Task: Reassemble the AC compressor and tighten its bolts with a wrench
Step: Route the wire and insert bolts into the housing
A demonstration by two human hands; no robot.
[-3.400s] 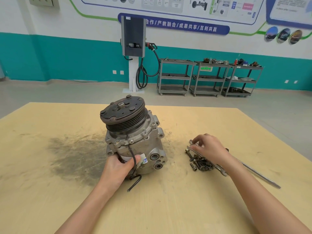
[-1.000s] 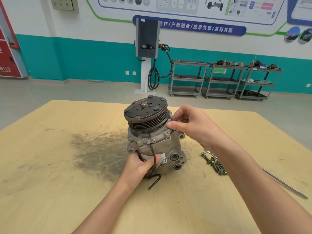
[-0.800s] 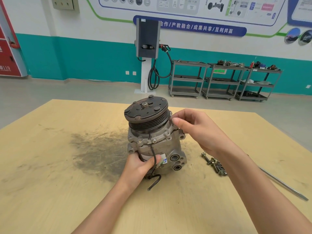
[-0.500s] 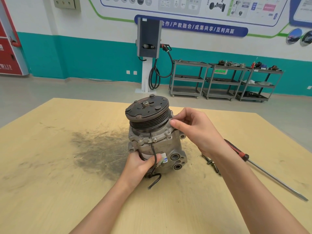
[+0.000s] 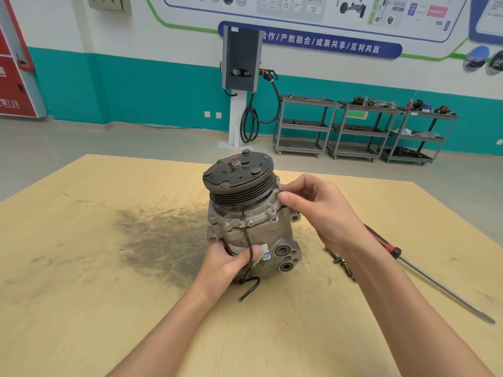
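While the compressor [image 5: 251, 221] stands pulley-up, our left hand [image 5: 226, 263] still grips it; right hand [image 5: 317, 210] fingertips, earlier among the bolts [image 5: 343, 263], pinch at its flange.

an automotive training workshop. a wall-mounted ev charger [image 5: 241, 61] with coiled cable stands on a white post against a teal-and-white wall. above it run printed boards [image 5: 313, 6] with car-part diagrams and chinese text. 3 grey metal carts [image 5: 362, 129] hold engine parts. a scuffed, grease-stained wooden bench [image 5: 109, 254] sits on a bare grey floor [image 5: 81, 142].
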